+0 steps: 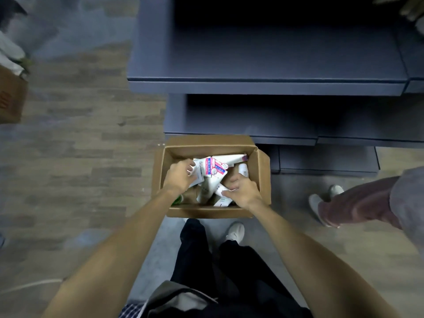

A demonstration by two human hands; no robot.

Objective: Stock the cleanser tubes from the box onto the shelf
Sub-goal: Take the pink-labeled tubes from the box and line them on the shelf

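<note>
A wood-plank floor [75, 125] is running under dark blue shelving, whose upper shelf [263, 63] and lower shelf [252, 125] are lying bare beyond the fingertips. An open cardboard box [263, 171] is sitting on the floor against the shelf base, and both hands are reaching down into it. The left hand [180, 177] is curling its fingers [190, 167] narrowly round the edge of a white cleanser tube [199, 172], gripping it at the left side of the pile. The right hand [243, 189] is bending its fingers [235, 179] inward and its thumb is pinching a second white tube [219, 190] just under the knuckles; how much of that tube the palm is covering cannot be told. Between the two sets of fingers a pink-and-white pack [216, 168] is lying tilted on top of the heap, and beyond the right fingertips a small white capped tube [243, 169] is leaning against the box wall. The tubes are lying jumbled and crossed over one another, white with pink and blue print, the lettering too blurred to read. Behind the wrists the person's dark trousers [229, 267] and a white shoe [235, 231] are showing. Well to the right of the right fingers another person's legs in reddish trousers [358, 207] and pale shoes [315, 203] are standing, and far left of the left fingers a second carton [10, 97] is sitting on the floor
</note>
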